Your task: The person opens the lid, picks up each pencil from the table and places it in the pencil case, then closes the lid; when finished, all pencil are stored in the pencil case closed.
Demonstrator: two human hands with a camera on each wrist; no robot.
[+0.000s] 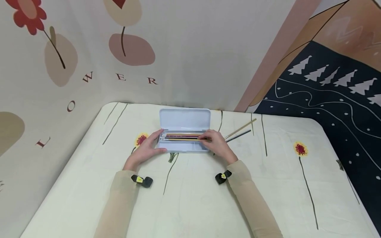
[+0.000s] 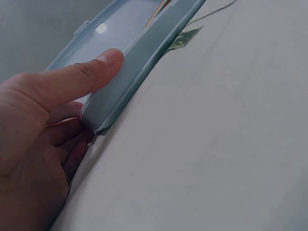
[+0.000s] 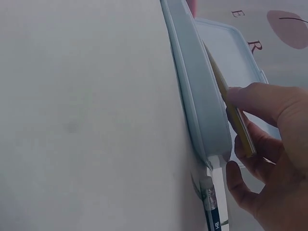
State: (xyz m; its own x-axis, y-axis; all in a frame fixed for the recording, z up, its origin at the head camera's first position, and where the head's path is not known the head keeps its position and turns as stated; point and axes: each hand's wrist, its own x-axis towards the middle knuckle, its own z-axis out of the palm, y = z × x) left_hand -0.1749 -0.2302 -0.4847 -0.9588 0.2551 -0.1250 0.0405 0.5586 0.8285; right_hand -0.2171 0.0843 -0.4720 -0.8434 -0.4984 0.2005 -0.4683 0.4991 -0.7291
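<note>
A pale blue pencil case [image 1: 178,146] lies on the table with its lid [image 1: 185,119] raised at the back. Several pencils [image 1: 181,135] lie side by side inside it, eraser ends to the left. My left hand [image 1: 145,150] grips the case's left end, with the thumb [image 2: 111,57] on the front wall and the fingers around the corner. Over the right end, my right hand [image 1: 218,143] pinches a yellow pencil [image 3: 243,132] between thumb and fingers. That pencil runs along the inside of the front wall in the right wrist view.
Right of the case, a dark blue pencil [image 1: 239,135] and a yellowish pencil [image 1: 242,127] lie on the flower-printed tablecloth [image 1: 190,198]. The dark one's eraser end [image 3: 208,185] is close to the case's corner. A printed curtain [image 1: 208,66] hangs behind the table.
</note>
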